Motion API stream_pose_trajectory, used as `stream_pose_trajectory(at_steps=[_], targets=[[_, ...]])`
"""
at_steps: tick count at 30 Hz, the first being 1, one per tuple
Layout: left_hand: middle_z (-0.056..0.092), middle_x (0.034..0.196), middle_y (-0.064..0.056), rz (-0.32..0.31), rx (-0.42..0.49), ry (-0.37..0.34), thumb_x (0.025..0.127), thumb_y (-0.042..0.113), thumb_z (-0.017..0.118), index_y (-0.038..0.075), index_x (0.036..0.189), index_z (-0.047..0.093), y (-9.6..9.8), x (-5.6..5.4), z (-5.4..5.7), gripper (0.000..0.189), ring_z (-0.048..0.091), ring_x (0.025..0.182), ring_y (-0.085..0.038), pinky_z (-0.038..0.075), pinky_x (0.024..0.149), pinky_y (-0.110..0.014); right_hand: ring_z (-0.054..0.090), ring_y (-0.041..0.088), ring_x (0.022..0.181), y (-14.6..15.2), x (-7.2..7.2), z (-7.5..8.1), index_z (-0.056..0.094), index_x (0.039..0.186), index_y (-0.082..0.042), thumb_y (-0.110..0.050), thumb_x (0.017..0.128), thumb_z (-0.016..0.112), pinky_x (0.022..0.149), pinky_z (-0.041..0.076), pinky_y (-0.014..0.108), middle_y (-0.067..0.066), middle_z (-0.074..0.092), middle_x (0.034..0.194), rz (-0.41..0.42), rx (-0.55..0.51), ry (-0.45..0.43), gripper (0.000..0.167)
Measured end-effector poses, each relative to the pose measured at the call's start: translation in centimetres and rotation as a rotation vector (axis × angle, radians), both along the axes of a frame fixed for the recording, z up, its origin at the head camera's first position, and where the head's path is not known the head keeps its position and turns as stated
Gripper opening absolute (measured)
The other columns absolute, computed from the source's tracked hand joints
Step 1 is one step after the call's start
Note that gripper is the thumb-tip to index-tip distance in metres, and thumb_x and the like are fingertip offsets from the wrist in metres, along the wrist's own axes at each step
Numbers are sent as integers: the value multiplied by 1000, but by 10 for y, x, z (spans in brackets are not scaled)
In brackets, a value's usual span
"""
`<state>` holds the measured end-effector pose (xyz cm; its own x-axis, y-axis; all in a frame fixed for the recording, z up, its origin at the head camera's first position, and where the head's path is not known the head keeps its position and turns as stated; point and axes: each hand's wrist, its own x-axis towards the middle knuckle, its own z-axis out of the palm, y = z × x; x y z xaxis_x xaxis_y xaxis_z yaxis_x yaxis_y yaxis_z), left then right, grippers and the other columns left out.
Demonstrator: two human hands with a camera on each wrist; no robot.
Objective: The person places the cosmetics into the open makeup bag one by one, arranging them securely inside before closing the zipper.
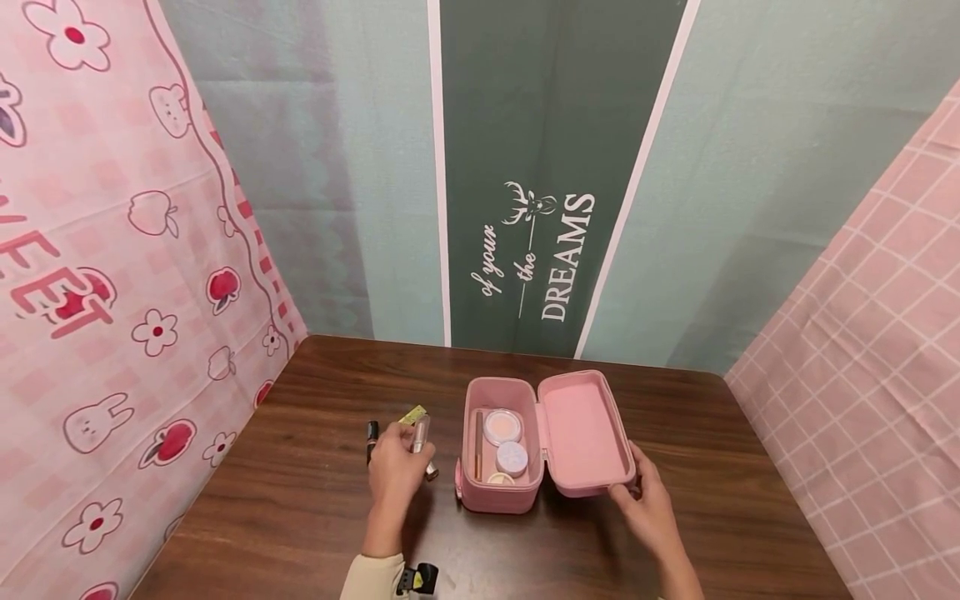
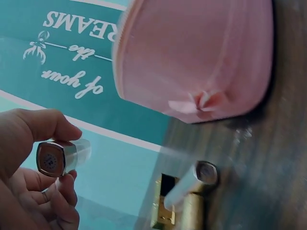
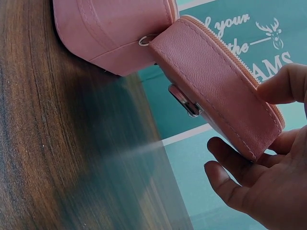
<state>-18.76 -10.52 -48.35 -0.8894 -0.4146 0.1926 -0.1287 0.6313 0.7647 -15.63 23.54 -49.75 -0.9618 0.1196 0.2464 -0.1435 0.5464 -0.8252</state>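
Thumb and fingers of my left hand [image 1: 397, 462] pinch a clear lip gloss tube [image 1: 422, 433], just left of a pink makeup case [image 1: 498, 498]. In the left wrist view this tube's metallic end, with a round label, faces the camera. My right hand [image 1: 651, 504] grips the outer corner of the case's lid [image 1: 585, 429], thumb on one side and fingers under the other. The lid is swung out to the right. Inside the case lie a thin brown stick [image 1: 478, 446], a round compact [image 1: 502, 427], a pale lidded jar [image 1: 512, 458] and a small cream round piece [image 1: 501, 479].
Near the left hand, a black tube [image 1: 372, 433] and a yellow-gold piece [image 1: 412, 414] lie on the wooden table [image 1: 315, 508]. A second clear tube [image 2: 189, 184] lies by a gold box [image 2: 164, 201]. Printed cloths [image 1: 360, 167] hang along the back and sides.
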Motion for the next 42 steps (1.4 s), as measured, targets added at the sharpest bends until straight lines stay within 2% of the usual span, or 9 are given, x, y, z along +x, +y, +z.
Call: stream_pose_trajectory(at_steps=[6, 14, 20, 26, 34, 42], targets=[[60, 70, -2, -8, 42, -8, 63, 20, 73, 8, 90, 63, 5, -4, 8, 31, 56, 65, -23, 44, 56, -42, 50, 14, 87, 0, 0, -1, 31, 137, 10, 4, 78, 61, 71, 45, 21, 24, 48, 116, -2, 17, -25, 66], [61, 70, -2, -33, 42, 50, 63, 17, 74, 6, 89, 64, 13, -13, 17, 30, 57, 67, -24, 44, 61, -43, 50, 12, 88, 0, 1, 0, 32, 137, 10, 3, 78, 61, 71, 45, 20, 24, 48, 116, 0, 15, -14, 65], [61, 70, -3, -50, 52, 51, 65, 17, 74, 6, 90, 63, 20, -21, 23, 30, 57, 65, -22, 44, 58, -41, 51, 17, 90, -1, 2, 1, 32, 136, 11, 3, 78, 60, 71, 45, 20, 26, 47, 118, 8, 12, 4, 64], [61, 68, -6, -73, 78, 86, 64, 13, 75, 2, 89, 63, 30, -30, 26, 30, 57, 62, -23, 44, 57, -40, 52, 23, 92, 1, 2, 1, 31, 136, 12, 4, 79, 60, 71, 45, 20, 28, 46, 120, 18, 20, 5, 65], [61, 68, -6, -79, 78, 66, 65, 14, 78, 2, 86, 62, 42, -40, 26, 30, 58, 65, -26, 45, 59, -41, 52, 28, 95, -1, 2, 4, 31, 136, 12, 4, 79, 59, 74, 46, 22, 28, 45, 121, 16, 26, -11, 64], [60, 73, -11, -140, 51, 8, 67, 15, 76, 2, 83, 59, 51, -47, 32, 27, 58, 72, -32, 45, 65, -45, 51, 24, 90, -2, 1, 7, 32, 135, 12, 3, 78, 60, 72, 46, 22, 27, 47, 117, 13, 31, -7, 64]])
